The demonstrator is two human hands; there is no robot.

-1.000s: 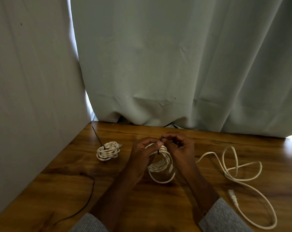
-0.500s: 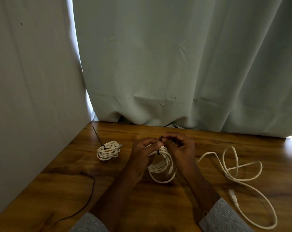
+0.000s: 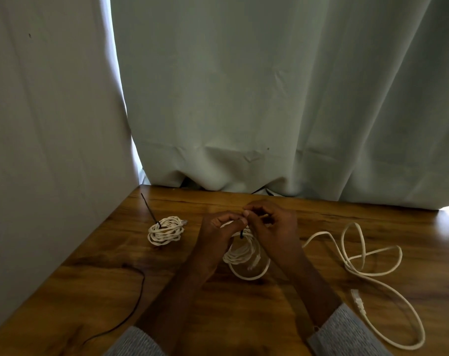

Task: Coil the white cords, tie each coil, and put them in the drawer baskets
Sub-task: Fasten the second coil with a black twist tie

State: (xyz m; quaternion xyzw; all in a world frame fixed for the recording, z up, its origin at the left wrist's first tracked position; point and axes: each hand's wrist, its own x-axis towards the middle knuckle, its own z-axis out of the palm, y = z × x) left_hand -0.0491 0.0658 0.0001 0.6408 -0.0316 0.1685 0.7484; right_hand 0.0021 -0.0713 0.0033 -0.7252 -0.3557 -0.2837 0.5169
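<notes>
A white cord coil [image 3: 244, 253] lies on the wooden table [image 3: 244, 317] under both hands. My left hand [image 3: 218, 232] pinches the coil's top. My right hand [image 3: 272, 227] pinches a thin black tie [image 3: 241, 233] that wraps the coil there. A second white coil [image 3: 166, 230], bound with a black tie whose tail sticks up, rests to the left. A loose white cord [image 3: 359, 263] with a plug end [image 3: 357, 301] sprawls on the right. No drawer baskets are in view.
A thin black wire [image 3: 138, 299] curves over the table's left front. A wall panel [image 3: 51, 150] bounds the left side and a pale curtain [image 3: 269, 98] hangs along the far edge.
My hands stay at the coil; the fingers have shifted slightly on the black tie. The other cords have not moved.
</notes>
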